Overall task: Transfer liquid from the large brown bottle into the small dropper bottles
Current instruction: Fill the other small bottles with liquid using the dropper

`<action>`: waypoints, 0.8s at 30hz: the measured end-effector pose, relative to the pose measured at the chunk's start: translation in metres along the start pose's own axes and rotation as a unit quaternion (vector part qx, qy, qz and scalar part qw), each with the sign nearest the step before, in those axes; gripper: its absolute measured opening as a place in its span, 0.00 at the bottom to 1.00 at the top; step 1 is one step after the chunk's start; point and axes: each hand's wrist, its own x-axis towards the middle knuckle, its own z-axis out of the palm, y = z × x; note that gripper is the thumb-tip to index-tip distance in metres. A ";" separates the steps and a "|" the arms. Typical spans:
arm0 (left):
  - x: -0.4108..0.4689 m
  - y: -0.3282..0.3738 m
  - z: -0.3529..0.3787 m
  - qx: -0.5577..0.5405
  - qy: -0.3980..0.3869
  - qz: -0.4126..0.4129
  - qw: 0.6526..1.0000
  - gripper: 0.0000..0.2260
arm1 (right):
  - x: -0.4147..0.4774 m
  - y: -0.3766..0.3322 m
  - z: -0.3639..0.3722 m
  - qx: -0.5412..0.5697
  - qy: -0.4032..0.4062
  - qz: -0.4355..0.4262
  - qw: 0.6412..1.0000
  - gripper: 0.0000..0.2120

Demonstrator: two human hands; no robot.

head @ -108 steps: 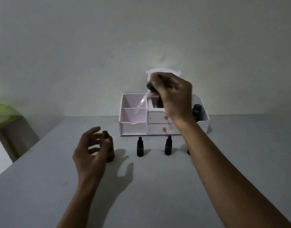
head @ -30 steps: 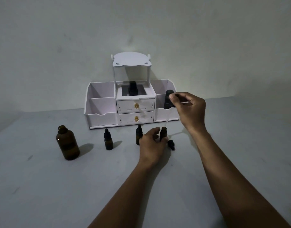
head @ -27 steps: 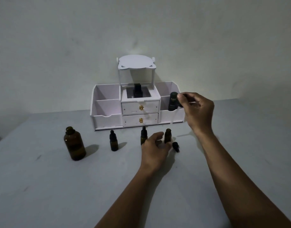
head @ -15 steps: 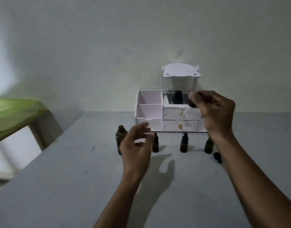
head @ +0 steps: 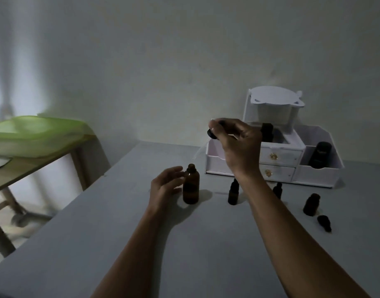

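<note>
Right now my right hand (head: 238, 147) hangs above the table (head: 206, 254), fingers pinching the black bulb of the dropper (head: 212, 133), whose glass tip slants down-left toward the large brown bottle (head: 191, 187), which stands uncapped. My left hand (head: 165, 186) sits just beside it, fingers loosely spread and gripping nothing; I cannot tell whether they touch it. As I judge it, a slanted tip could catch the narrow neck and topple the unsteadied bottle. The open small dropper bottle (head: 311, 204) stands well apart, inviting drips in transit.
</note>
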 end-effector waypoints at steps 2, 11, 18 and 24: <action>0.001 -0.002 -0.002 -0.015 -0.022 -0.020 0.999 0.22 | -0.003 0.005 0.004 -0.008 -0.010 0.003 1.000 0.04; -0.002 -0.003 0.003 -0.018 -0.046 -0.008 0.999 0.15 | -0.002 0.013 0.015 -0.044 -0.039 -0.003 0.998 0.07; 0.001 -0.004 0.003 -0.012 -0.046 0.001 0.999 0.15 | 0.000 0.017 0.020 -0.046 -0.041 0.001 0.998 0.09; 0.001 -0.004 0.003 -0.015 -0.058 0.004 0.998 0.15 | 0.000 0.017 0.023 -0.039 -0.055 -0.010 0.998 0.08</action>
